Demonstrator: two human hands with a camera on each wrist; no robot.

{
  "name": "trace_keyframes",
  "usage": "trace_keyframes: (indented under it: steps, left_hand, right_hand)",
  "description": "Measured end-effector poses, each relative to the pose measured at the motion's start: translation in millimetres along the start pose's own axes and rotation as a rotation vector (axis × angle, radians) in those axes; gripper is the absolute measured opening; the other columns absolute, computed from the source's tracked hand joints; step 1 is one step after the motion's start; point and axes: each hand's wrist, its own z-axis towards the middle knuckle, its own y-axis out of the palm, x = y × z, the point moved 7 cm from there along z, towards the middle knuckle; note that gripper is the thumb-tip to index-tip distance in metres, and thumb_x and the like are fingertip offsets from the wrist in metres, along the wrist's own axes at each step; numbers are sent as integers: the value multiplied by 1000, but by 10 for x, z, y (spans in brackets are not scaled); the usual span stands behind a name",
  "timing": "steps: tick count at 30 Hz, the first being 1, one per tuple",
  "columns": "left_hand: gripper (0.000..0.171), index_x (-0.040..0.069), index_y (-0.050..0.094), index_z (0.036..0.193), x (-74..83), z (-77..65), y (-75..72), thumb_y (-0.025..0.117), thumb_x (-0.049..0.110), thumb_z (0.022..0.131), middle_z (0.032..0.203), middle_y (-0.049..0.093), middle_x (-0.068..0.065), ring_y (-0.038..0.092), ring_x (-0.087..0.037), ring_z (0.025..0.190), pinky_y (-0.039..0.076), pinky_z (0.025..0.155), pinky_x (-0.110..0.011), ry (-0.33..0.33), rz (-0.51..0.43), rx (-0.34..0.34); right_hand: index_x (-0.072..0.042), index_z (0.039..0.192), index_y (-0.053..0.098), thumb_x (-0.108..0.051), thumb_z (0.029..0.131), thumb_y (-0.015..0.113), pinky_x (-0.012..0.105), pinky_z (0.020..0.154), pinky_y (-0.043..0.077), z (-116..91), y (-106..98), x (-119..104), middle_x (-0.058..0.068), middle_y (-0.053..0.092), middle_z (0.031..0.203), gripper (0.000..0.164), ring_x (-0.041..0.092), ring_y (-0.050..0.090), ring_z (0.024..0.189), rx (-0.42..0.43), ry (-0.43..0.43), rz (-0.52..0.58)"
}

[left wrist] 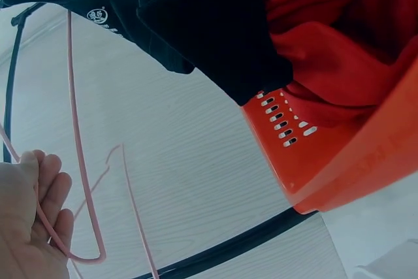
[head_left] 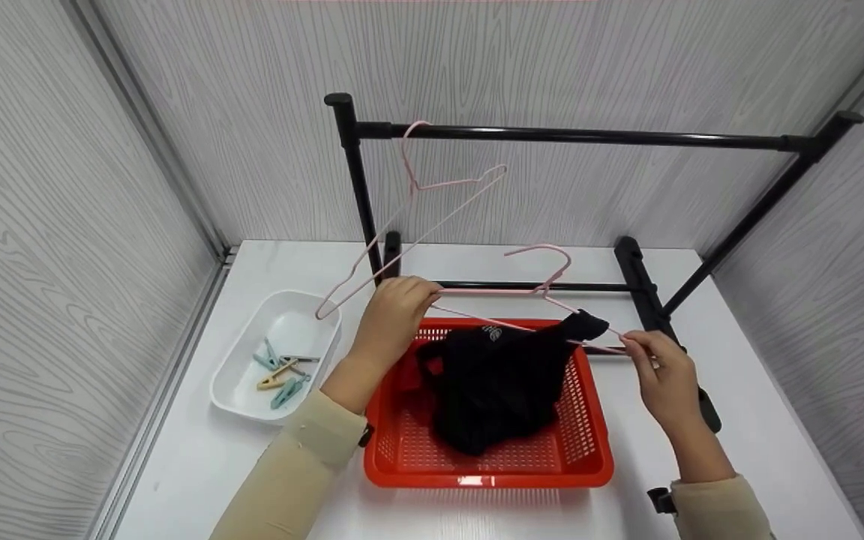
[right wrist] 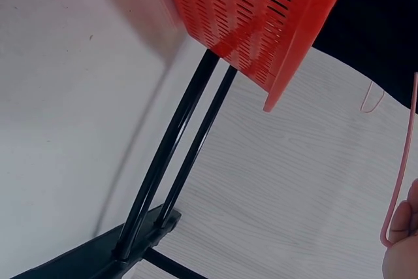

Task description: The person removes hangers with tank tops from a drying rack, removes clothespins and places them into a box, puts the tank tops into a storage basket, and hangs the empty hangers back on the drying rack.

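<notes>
Both hands hold a pink wire hanger [head_left: 492, 291] above the red basket. My left hand [head_left: 396, 311] grips its left end; the left wrist view shows the fingers curled about the wire. At the opposite end, my right hand [head_left: 661, 371] pinches the wire between thumb and fingers. A black garment [head_left: 503, 382] with a small white print hangs from the hanger's right arm, and its lower part lies in the red basket [head_left: 488, 478]. Red cloth [left wrist: 339, 63] lies in the basket beside the black garment.
A second pink hanger [head_left: 443, 221] hangs from the black rack's top bar [head_left: 597, 136] at the left. A white tray [head_left: 233, 397] with several clothespins [head_left: 289, 390] stands left of the basket. The rack's right foot [head_left: 638, 285] lies beyond my right hand.
</notes>
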Motion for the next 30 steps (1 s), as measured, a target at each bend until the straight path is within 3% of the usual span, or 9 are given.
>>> trace_keyframes:
  steps: [8, 15, 21, 30]
  left_hand:
    - [13, 8, 73, 101, -23, -51, 17, 62, 15, 99, 92, 71, -4, 66, -23, 90, 50, 86, -38, -51, -22, 15]
    - [14, 5, 73, 101, -43, -87, -1, 63, 15, 98, 93, 71, -7, 66, -26, 91, 50, 86, -40, -68, -39, 36]
    - [14, 4, 73, 99, -48, -121, -17, 64, 14, 97, 91, 71, -8, 66, -28, 88, 51, 84, -41, -78, -52, 57]
    - [12, 5, 73, 98, -17, -122, -33, 64, 13, 97, 90, 71, -7, 66, -28, 86, 51, 82, -41, -91, -73, 45]
  right_hand:
    - [0, 102, 74, 7, 89, 69, 7, 77, 45, 71, -14, -60, 9, 71, 93, 15, -4, 59, 86, -30, -3, -13]
    - [1, 109, 72, 11, 84, 72, 9, 87, 45, 244, -44, -315, 13, 71, 99, 27, 3, 61, 96, 31, -86, -9]
    - [0, 113, 72, 10, 80, 77, 15, 93, 44, 398, 86, -514, 12, 72, 104, 35, 17, 64, 96, -10, -171, -4]
    - [-4, 96, 75, 9, 80, 76, 11, 85, 43, 470, 137, -599, 7, 70, 91, 21, 22, 64, 85, -30, -232, -47]
